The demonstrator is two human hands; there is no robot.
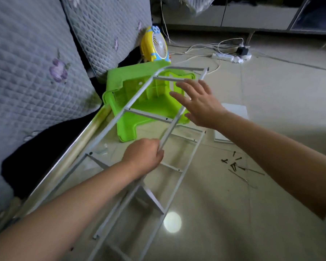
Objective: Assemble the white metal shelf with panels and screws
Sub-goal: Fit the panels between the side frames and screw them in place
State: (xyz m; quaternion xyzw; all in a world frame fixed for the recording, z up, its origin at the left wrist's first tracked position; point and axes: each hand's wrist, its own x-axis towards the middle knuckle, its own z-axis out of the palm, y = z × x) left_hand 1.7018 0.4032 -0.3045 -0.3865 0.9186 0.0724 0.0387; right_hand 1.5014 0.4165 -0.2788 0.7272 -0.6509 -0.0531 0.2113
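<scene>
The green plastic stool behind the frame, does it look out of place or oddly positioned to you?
Yes. The green stool lies tipped over by the sofa, its hollow underside facing the camera, not standing on its legs. The white side frame held by the left hand passes in front of it. Dark screws lie scattered loose on the floor.

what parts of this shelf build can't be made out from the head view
- Head view: the left hand covers where it grips the white metal side frame.
- The second white frame on the floor runs off the bottom edge.
- The dark screws on the floor are too small to count.
- The open right hand hides part of the green plastic stool.
</scene>
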